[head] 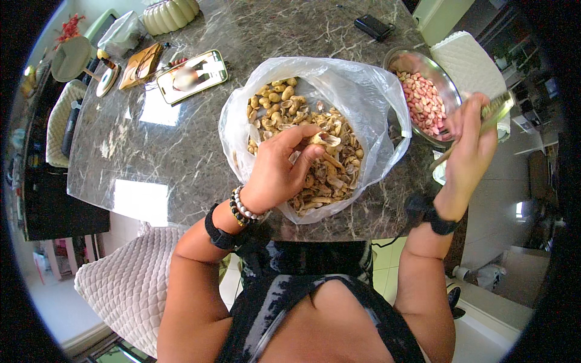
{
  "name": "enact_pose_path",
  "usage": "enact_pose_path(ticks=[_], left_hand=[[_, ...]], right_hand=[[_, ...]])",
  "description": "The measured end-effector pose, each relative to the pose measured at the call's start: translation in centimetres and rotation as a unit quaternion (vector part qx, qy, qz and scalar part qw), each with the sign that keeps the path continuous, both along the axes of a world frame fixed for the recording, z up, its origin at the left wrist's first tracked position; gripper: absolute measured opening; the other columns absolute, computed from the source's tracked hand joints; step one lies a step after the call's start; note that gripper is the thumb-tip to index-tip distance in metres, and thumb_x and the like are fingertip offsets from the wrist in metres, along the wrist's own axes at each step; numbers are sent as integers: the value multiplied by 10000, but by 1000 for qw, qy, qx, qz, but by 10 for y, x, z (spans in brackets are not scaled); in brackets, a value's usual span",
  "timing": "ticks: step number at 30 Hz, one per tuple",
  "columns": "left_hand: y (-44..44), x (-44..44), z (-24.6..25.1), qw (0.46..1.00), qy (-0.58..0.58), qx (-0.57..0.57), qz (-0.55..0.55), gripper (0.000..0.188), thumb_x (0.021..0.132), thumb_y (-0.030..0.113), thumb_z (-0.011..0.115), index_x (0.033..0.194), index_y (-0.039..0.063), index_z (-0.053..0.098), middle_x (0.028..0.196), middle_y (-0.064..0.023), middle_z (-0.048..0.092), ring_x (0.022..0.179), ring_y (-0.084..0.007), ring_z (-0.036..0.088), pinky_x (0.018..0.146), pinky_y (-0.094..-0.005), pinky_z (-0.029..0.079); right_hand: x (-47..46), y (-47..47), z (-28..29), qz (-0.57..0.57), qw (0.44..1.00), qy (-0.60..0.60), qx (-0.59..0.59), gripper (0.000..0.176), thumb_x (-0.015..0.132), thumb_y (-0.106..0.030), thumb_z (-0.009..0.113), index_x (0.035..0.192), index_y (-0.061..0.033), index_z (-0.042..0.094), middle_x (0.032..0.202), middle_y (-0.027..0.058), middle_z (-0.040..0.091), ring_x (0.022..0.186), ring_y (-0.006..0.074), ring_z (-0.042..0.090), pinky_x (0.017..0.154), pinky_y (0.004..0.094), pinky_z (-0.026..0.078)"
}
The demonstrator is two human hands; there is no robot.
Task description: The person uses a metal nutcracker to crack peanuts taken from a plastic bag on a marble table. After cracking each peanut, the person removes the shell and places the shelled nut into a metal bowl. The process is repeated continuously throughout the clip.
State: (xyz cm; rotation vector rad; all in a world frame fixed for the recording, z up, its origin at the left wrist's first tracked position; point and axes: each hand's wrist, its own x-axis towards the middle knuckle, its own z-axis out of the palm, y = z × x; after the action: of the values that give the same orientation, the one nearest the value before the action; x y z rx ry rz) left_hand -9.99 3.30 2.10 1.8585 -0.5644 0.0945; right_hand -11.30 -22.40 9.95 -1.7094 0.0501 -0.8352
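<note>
My left hand (286, 163) pinches a split peanut shell (327, 139) between thumb and fingertips; its hollow inside faces right. Below it, a clear plastic bag (376, 104) lies wide open, its edge spread out. Whole peanuts (274, 96) are heaped at the bag's far left, and broken peanut shells (327, 183) fill the nearer part. To the right, my right hand (470, 140) grips a blurred hand tool (499, 106) with a yellow-green part; its exact kind is unclear. That hand is by the near right rim of a metal bowl (447, 75) of shelled pink peanuts (424, 102).
On the dark marble table (190, 145), a phone (193, 77) with a lit screen lies left of the bag. Beyond it are a tan pouch (140, 66) and a round stand mirror (72, 59). A black device (374, 27) lies at the back. Quilted chairs (131, 281) flank the table.
</note>
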Motion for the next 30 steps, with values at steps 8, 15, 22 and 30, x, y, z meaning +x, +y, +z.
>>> enact_pose_path(ticks=[8,15,22,30], left_hand=[[1,1,2,999,-46,9,-3,221,845,115,637,1027,-2,593,894,-192,637,831,-360,625,727,-389,496],[3,-1,1,998,43,-30,-38,212,863,148,625,1007,-4,597,803,-192,623,682,-330,609,607,-356,482],[4,4,-3,939,232,-220,-129,227,964,134,498,1123,-23,536,995,-28,616,879,-86,579,756,-246,500],[6,11,0,813,419,-388,-115,319,997,257,422,1144,1,544,1110,-96,615,985,-149,592,885,-296,492]], right_hand=[[-1,13,-11,15,984,24,-176,233,905,-182,592,1041,4,560,881,61,607,812,114,552,732,240,432],[-17,92,-33,247,927,113,-257,257,811,-89,693,987,1,529,707,42,537,567,79,446,506,241,379],[-10,89,-43,240,921,66,-299,220,803,-69,696,914,-1,519,735,91,548,595,151,519,539,284,420],[-10,83,-39,267,935,96,-213,194,836,-118,657,883,10,519,743,78,478,641,160,470,591,281,387]])
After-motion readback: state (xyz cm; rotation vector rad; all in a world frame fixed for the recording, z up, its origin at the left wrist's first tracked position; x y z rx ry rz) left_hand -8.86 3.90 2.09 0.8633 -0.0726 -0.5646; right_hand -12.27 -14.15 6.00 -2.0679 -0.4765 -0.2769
